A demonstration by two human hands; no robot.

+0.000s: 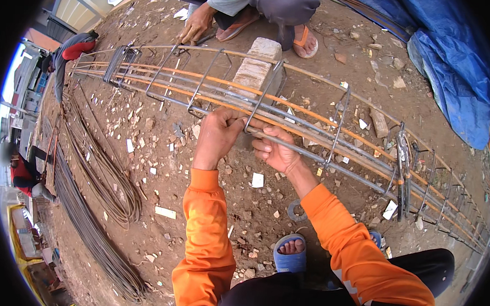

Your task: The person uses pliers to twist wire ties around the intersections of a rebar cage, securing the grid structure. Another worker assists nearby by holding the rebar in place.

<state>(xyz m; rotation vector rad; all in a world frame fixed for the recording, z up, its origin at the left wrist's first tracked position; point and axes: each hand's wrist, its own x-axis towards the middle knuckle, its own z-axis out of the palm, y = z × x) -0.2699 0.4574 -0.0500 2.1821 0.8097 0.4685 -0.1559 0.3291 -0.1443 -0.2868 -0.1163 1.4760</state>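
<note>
A long cage of steel bars [305, 153] crosses in front of me, with square wire stirrups [207, 75] around its lengthwise bars. My left hand [219, 134] is closed over the near bar, its fingertips beside the lower corner of a stirrup [265, 96]. Just right of that corner, my right hand [278, 149] curls its fingers under the same bar, thumb on top. Any thin wire between my fingers is too small to make out. Across the cage, a co-worker's hand [196, 25] reaches down to the far bar near another stirrup.
A concrete block [257, 66] stands under the cage. Bunched stirrups [120, 65] hang at its left end, more dark pieces [403, 165] at right. Bundles of long rods [97, 228] lie at left, near two people. A blue tarp [456, 80] is at upper right. Rubble litters the dirt.
</note>
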